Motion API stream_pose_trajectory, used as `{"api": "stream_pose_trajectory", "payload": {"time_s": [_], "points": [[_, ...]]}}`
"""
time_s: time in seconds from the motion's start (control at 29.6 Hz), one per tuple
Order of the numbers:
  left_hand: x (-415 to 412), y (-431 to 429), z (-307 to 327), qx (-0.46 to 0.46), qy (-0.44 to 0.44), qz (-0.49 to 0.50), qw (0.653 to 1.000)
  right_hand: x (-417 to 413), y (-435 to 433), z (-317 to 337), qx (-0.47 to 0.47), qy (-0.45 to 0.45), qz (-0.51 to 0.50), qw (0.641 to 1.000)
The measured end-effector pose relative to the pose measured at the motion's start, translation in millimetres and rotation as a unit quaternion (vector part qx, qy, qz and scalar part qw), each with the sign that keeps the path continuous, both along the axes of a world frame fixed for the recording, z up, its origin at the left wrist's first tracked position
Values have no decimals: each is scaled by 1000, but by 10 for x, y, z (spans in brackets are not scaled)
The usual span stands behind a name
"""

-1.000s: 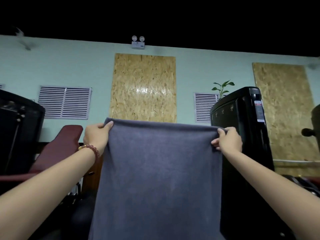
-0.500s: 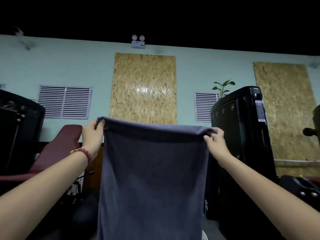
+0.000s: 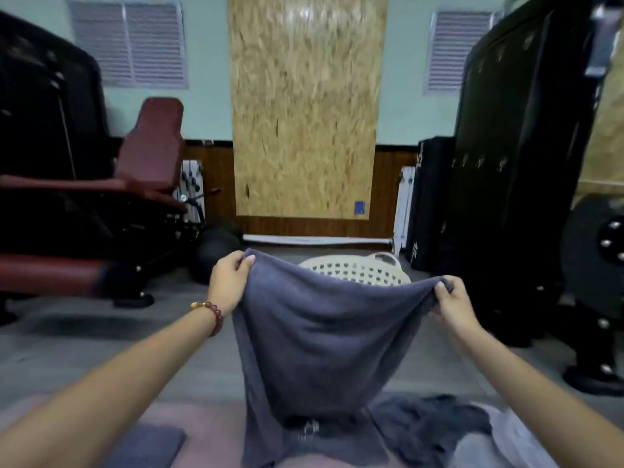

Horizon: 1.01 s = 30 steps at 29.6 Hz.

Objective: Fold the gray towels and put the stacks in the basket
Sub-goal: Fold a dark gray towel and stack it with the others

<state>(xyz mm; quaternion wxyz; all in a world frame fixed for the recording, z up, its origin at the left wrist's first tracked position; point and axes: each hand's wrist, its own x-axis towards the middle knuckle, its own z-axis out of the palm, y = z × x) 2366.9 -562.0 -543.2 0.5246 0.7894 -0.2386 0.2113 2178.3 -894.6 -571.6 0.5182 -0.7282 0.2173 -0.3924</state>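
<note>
Between the left hand (image 3: 229, 284) and right hand (image 3: 450, 304), each pinching a top corner, the plain gray terry towel (image 3: 317, 339) hangs open, its lower part resting on the pinkish surface (image 3: 209, 430), ready for folding.

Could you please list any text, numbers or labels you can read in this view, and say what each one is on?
"15": white number, turned sideways, on the black pad leaning by the wall.
A second white marking lower on that pad: too blurred to read.
Label on the tall black machine, top right: blurred, unreadable.
Blue sticker on the chipboard panel: no readable text.
</note>
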Motion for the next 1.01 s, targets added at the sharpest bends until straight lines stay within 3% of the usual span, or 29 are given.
{"api": "stream_pose_trajectory", "payload": {"time_s": [0.14,0.24,0.41,0.47,0.54,0.61,0.68,0.81,0.95,1.01], "points": [[-176,150,-1134,132,78,-1,988,-287,390,-1082,-11,155,59,986],[-364,251,-1880,237,152,-51,958,-450,659,-1777,-9,309,159,938],[-612,424,-2923,370,263,-115,884,-763,995,-2530,18,503,295,812],[-757,522,-3203,422,319,-140,837,-824,998,-2825,-40,583,333,740],[-874,627,-3498,480,307,-192,799,-850,986,-3174,-108,646,348,671],[-966,769,-3796,565,263,-216,751,-880,985,-3486,-160,680,348,626],[-1018,906,-4035,623,203,-226,721,-911,970,-3731,-191,681,342,618],[-1107,1116,-4332,657,129,-218,710,-965,970,-3985,-252,636,306,662],[-1125,1171,-4448,549,81,-258,791,-973,944,-4033,-341,603,293,659],[-1088,1130,-4389,529,103,-271,798,-991,912,-3984,-403,560,313,652]]}}
